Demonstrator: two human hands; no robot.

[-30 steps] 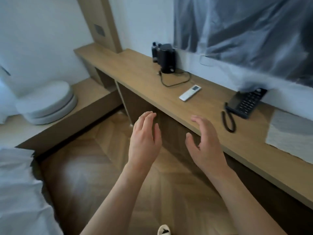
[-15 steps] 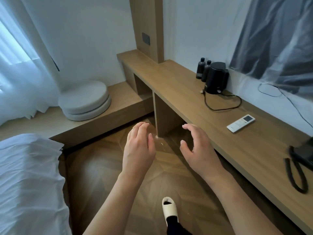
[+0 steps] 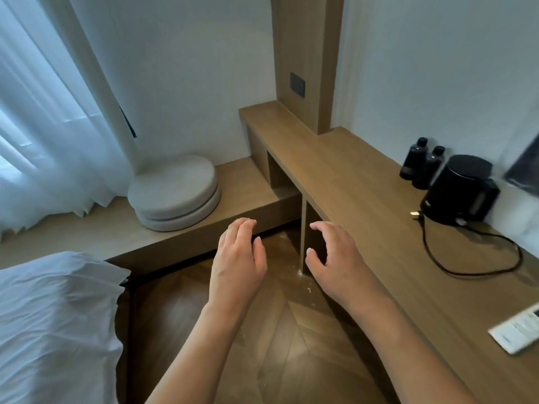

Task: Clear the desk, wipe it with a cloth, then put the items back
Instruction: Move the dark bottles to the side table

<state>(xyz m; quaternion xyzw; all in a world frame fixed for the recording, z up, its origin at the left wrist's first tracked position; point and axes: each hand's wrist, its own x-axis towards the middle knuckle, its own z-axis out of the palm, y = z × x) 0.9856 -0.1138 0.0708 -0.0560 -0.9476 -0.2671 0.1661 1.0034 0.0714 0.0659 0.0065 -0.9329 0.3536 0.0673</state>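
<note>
A long wooden desk (image 3: 358,193) runs along the right wall. On it stand a black kettle (image 3: 460,191) with a looping black cord (image 3: 478,258), two small black bottles (image 3: 423,164) behind it, and a white remote control (image 3: 519,330) at the right edge of view. My left hand (image 3: 237,258) and my right hand (image 3: 335,258) float in front of the desk's edge over the floor, fingers relaxed and empty, touching nothing.
A low wooden platform (image 3: 242,182) carries two stacked round grey cushions (image 3: 175,193) beside a sheer curtain (image 3: 43,126). White bedding (image 3: 55,325) fills the lower left. A wooden wall column (image 3: 306,53) rises from the desk's far end. Herringbone floor (image 3: 262,345) lies below.
The view has swung left: the telephone and cloth on the desk have left the frame, and the remote slid to the right edge. Both hands stay open and empty.
</note>
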